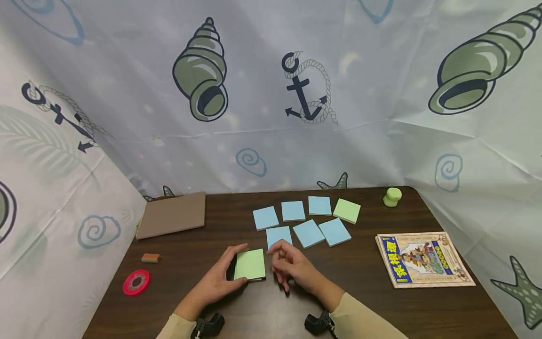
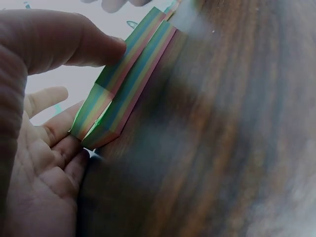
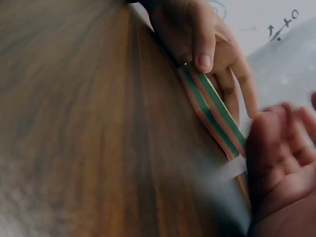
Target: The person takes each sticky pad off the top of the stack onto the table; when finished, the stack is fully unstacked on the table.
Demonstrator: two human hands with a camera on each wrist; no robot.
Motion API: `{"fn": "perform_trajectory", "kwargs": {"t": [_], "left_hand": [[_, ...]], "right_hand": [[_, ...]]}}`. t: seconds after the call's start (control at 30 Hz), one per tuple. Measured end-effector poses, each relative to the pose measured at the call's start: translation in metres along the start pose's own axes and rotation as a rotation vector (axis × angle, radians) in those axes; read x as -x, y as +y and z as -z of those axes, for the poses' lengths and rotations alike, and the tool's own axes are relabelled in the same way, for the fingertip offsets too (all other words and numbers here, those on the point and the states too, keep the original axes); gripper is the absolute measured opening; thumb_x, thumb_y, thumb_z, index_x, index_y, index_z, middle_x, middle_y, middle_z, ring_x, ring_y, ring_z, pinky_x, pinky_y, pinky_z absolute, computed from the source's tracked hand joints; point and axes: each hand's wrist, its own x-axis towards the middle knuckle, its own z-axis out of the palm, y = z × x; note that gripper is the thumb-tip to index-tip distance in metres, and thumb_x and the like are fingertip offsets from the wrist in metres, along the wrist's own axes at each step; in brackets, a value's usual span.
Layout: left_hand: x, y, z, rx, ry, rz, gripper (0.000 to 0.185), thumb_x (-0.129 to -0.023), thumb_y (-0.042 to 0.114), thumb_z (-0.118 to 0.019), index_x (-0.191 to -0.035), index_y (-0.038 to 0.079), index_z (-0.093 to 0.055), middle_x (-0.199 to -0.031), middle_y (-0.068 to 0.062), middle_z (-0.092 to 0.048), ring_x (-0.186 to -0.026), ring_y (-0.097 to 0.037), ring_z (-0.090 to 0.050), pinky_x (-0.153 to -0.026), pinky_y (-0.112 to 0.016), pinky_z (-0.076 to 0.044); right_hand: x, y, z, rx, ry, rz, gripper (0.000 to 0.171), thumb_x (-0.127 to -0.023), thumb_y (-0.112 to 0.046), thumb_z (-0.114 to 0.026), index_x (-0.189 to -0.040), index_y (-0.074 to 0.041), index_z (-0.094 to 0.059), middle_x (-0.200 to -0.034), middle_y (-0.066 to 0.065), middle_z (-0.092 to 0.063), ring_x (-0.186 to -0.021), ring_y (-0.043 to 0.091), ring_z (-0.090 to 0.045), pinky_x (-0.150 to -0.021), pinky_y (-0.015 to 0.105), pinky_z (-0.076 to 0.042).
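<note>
My left hand (image 1: pixel 222 273) grips two stacked sticky note pads (image 1: pixel 250 264) by their left side, thumb at the near edge and fingers at the far edge. The upper pad has a light green top. In the left wrist view, the pads (image 2: pixel 123 74) show edges striped green, blue, yellow and pink, with the thumb (image 2: pixel 94 44) lying along them. Just right of the pads is my right hand (image 1: pixel 298 268), its fingers loosely bent. The right wrist view has that hand (image 3: pixel 286 168) beside the near end of the pads (image 3: pixel 212 108), where a blurred whitish patch shows.
Several blue sticky notes (image 1: pixel 293 211) and a green one (image 1: pixel 347 210) lie beyond my hands. At left are a brown board (image 1: pixel 172 215), an orange-brown block (image 1: pixel 150 258) and a red ring (image 1: pixel 136 282). A booklet (image 1: pixel 425 260) and a green knob-shaped piece (image 1: pixel 392 197) are at right.
</note>
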Motion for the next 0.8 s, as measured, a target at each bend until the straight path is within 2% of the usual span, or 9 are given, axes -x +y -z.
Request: {"fn": "perform_trajectory", "kwargs": {"t": [0.13, 0.27, 0.4, 0.57, 0.67, 0.8], "left_hand": [[-0.0021, 0.0005, 0.0005, 0.006, 0.003, -0.005, 0.090, -0.094, 0.020, -0.088, -0.169, 0.018, -0.038, -0.162, -0.002, -0.049, -0.140, -0.021, -0.054, -0.112, -0.030, -0.044], [-0.0017, -0.0011, -0.0009, -0.005, 0.005, -0.012, 0.090, -0.094, 0.024, -0.089, -0.169, 0.018, -0.038, -0.163, 0.000, -0.049, -0.141, -0.021, -0.055, -0.112, -0.029, -0.044], [-0.0001, -0.0014, -0.0016, 0.004, -0.001, 0.007, 0.091, -0.094, 0.027, -0.089, -0.169, 0.019, -0.037, -0.164, 0.000, -0.050, -0.142, -0.022, -0.054, -0.112, -0.032, -0.045], [-0.0002, 0.0004, -0.0011, -0.001, -0.005, 0.038, 0.091, -0.094, 0.030, -0.089, -0.169, 0.022, -0.038, -0.164, 0.003, -0.050, -0.143, -0.021, -0.054, -0.114, -0.039, -0.045], [-0.0005, 0.0011, -0.0007, 0.002, -0.008, 0.043, 0.091, -0.093, 0.029, -0.089, -0.169, 0.022, -0.038, -0.164, 0.003, -0.051, -0.144, -0.022, -0.054, -0.115, -0.039, -0.045], [-0.0011, 0.0022, 0.0003, 0.004, -0.015, 0.033, 0.092, -0.092, 0.030, -0.090, -0.168, 0.019, -0.039, -0.164, 0.001, -0.053, -0.149, -0.026, -0.052, -0.117, -0.039, -0.044]], "right_hand": [[-0.0035, -0.0009, -0.0036, 0.146, -0.019, -0.123, 0.036, -0.114, -0.009, -0.054, -0.148, -0.001, -0.045, -0.104, 0.030, -0.059, -0.066, 0.018, -0.064, -0.050, 0.040, -0.059], [-0.0057, 0.0004, -0.0053, 0.279, 0.002, -0.187, 0.044, -0.114, -0.014, -0.057, -0.156, -0.011, -0.044, -0.109, 0.017, -0.064, -0.068, 0.017, -0.067, -0.056, 0.042, -0.061], [-0.0068, 0.0013, -0.0080, 0.314, 0.038, -0.218, 0.060, -0.111, -0.020, -0.064, -0.165, -0.014, -0.038, -0.118, 0.012, -0.064, -0.067, 0.019, -0.068, -0.056, 0.044, -0.061], [-0.0076, 0.0016, -0.0104, 0.354, 0.072, -0.237, 0.079, -0.105, -0.029, -0.076, -0.170, -0.017, -0.034, -0.138, 0.011, -0.062, -0.061, 0.018, -0.066, -0.054, 0.043, -0.061], [-0.0072, 0.0017, -0.0090, 0.348, 0.064, -0.235, 0.084, -0.103, -0.028, -0.078, -0.172, -0.018, -0.031, -0.145, 0.012, -0.060, -0.060, 0.017, -0.065, -0.054, 0.042, -0.061], [-0.0068, 0.0008, -0.0052, 0.317, 0.033, -0.236, 0.083, -0.104, -0.025, -0.077, -0.172, -0.018, -0.031, -0.142, 0.015, -0.058, -0.061, 0.017, -0.065, -0.057, 0.043, -0.062]]}}
